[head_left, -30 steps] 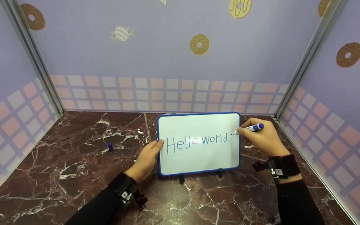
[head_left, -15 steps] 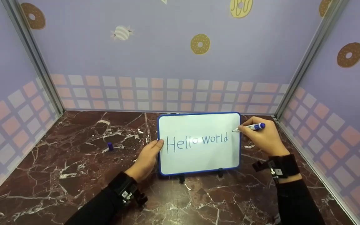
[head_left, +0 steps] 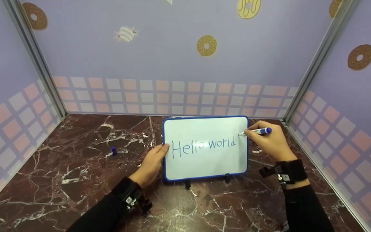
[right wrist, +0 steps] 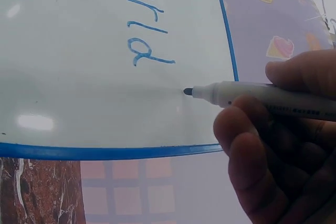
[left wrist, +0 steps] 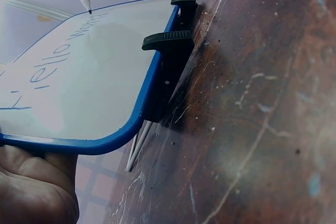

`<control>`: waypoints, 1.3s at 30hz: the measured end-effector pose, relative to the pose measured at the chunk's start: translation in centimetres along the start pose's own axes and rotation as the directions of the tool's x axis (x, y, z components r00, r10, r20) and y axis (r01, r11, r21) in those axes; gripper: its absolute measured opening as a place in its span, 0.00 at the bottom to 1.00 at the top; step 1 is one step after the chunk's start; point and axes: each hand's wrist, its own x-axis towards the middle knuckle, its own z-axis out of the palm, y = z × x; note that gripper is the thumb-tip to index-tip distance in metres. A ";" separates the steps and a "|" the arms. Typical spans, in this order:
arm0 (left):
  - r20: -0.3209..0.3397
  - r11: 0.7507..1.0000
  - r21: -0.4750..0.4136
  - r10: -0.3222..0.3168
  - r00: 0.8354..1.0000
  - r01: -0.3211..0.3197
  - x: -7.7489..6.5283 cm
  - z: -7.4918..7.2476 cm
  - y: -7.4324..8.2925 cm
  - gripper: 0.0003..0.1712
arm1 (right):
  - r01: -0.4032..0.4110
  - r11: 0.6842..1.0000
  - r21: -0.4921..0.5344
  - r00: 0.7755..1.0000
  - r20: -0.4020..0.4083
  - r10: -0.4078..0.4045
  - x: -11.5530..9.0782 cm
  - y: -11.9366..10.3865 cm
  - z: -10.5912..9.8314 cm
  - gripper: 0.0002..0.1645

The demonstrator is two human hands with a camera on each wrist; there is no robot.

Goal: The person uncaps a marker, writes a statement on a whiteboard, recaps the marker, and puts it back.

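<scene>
A blue-framed whiteboard [head_left: 204,167] leans upright on a stand with black clips [left wrist: 168,40], and "Hello world" is written across it in blue. My left hand [head_left: 150,164] grips the board's left edge, thumb on the front; its other fingers are hidden behind. Between thumb and fingers, my right hand [head_left: 272,140] pinches a white marker [right wrist: 273,98] with a blue end. The marker's dark tip points at the board just right of and above the "d"; whether it touches the surface I cannot tell. A purple-blue marker cap [head_left: 113,150] stands on the table to the left.
The table [head_left: 85,199] has a dark red marbled top with small white specks. Purple wall panels [head_left: 163,58] with donut pictures and pink-and-white squares close it in at the back and sides, joined by grey metal posts [head_left: 320,61].
The marker tip has risen slightly from beside the "d" to just above that level. The writing looks the same. My left hand and the board stay in place.
</scene>
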 end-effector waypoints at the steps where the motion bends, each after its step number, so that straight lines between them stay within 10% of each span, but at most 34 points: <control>1: -0.003 1.000 0.007 0.002 1.000 -0.002 0.0 0.0 0.0 0.29 | -0.002 1.000 -0.002 1.000 0.000 0.002 0.0 0.0 0.0 0.10; 39: 0.016 1.000 -0.002 0.013 1.000 -0.013 -0.1 0.0 0.0 0.30 | -0.059 0.996 -0.070 0.996 0.070 0.064 -0.1 0.0 0.1 0.09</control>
